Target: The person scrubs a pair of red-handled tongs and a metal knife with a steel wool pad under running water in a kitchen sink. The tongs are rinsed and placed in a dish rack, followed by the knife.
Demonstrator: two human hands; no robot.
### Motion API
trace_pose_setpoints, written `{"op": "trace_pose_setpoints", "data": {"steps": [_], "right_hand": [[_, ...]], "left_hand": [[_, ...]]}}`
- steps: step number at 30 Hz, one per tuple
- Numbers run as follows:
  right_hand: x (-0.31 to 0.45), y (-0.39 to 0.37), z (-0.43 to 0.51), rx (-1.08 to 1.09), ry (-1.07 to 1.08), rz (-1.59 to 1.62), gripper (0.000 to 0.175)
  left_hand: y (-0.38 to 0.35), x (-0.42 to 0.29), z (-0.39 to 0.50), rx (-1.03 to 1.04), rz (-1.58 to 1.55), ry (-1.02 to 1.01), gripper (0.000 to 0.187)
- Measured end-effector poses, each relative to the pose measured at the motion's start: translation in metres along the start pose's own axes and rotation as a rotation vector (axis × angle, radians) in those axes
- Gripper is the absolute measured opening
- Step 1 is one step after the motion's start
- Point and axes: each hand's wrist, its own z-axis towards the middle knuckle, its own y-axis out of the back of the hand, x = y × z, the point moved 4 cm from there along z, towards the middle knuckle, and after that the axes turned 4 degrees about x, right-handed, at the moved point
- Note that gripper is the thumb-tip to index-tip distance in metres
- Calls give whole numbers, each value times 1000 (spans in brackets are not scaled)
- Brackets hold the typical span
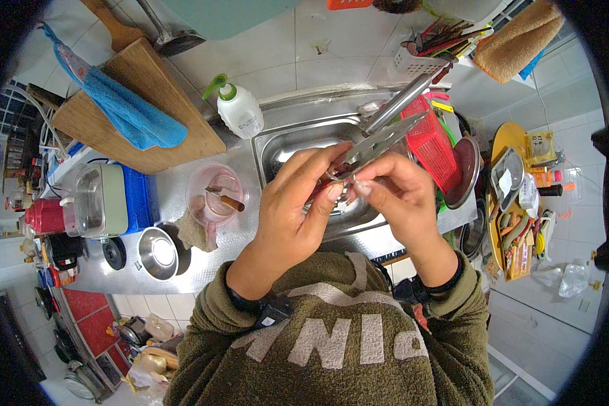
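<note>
Over the stainless steel sink [289, 137], my left hand [299, 203] and my right hand [401, 195] meet at the fingertips around a pair of metal blades [380, 144], which look like those of scissors or shears. The blades point up and to the right, beside the metal faucet [398, 104]. Fingers of both hands close on the lower end of this tool, where something dark red shows. My fingers hide most of that part, so its exact shape cannot be made out.
Left of the sink stand a white pump bottle [239, 114], a pink plastic jug [215, 195] holding a wooden-handled tool, a steel bowl [157, 254] and a wooden cutting board [152, 106] with a blue towel [132, 111]. At right are a red basket [431, 147] and a round lid [464, 172].
</note>
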Motion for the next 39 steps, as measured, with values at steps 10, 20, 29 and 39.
{"op": "trace_pose_setpoints", "data": {"steps": [10, 20, 29, 39], "right_hand": [[56, -1, -4, -49, 885, -1269, 25], [11, 20, -21, -123, 538, -1391, 22], [-84, 113, -140, -396, -39, -954, 11], [-315, 177, -303, -800, -677, 31, 4]], "left_hand": [[-2, 3, -5, -44, 5, 69, 37], [-29, 58, -19, 303, 336, 307, 51], [-52, 142, -61, 368, 112, 537, 56], [-47, 89, -53, 364, -813, 713, 72]]}}
